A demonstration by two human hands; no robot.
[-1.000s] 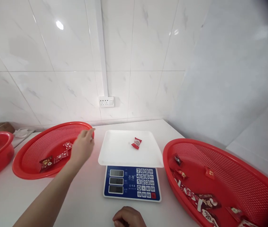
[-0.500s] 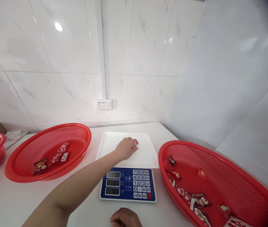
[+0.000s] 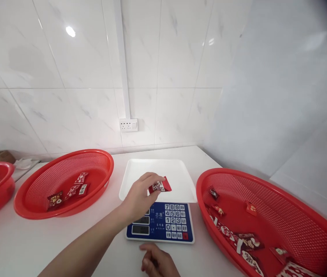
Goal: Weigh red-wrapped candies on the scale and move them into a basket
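My left hand pinches a small red candy packet with white and dark print between thumb and fingers. It holds the packet in the air above the front part of the scale's white weighing tray. The left wrist and hand hide part of the scale's displays. Just in front of the blue scale panel, my right hand is low over the table, its index finger stretched out and the others loosely bent, with nothing seen in it.
To the right stands a red mesh basket with several scattered wrapped packets. Another red basket on the left holds several packets. A third red basket is cut off at the left edge. The tiled wall has a socket.
My left hand has lifted the packet off the weighing tray and drawn it back toward me. My right hand has loosened, its index finger now extended. The view has shifted slightly.
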